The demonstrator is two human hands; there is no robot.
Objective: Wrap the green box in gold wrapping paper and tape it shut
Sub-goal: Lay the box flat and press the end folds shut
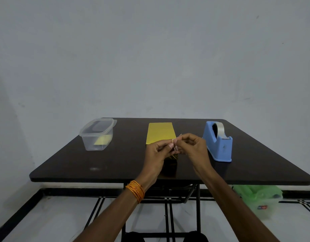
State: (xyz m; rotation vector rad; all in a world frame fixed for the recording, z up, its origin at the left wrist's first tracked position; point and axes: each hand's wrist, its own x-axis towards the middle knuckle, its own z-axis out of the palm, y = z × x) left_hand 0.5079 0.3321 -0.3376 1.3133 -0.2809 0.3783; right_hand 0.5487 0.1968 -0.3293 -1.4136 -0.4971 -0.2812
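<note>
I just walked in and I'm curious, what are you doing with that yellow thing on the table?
Someone is wrapping a box. The left hand and the right hand pinch a little strip of clear tape over the near end of the box, already covered in gold paper on the table. A blue tape holder stands on its right, a clear tub on its left.

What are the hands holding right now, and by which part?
A short strip of clear tape, pinched between the fingertips of the left hand and the right hand, apparently one at each end, just in front of the gold-wrapped box.
</note>
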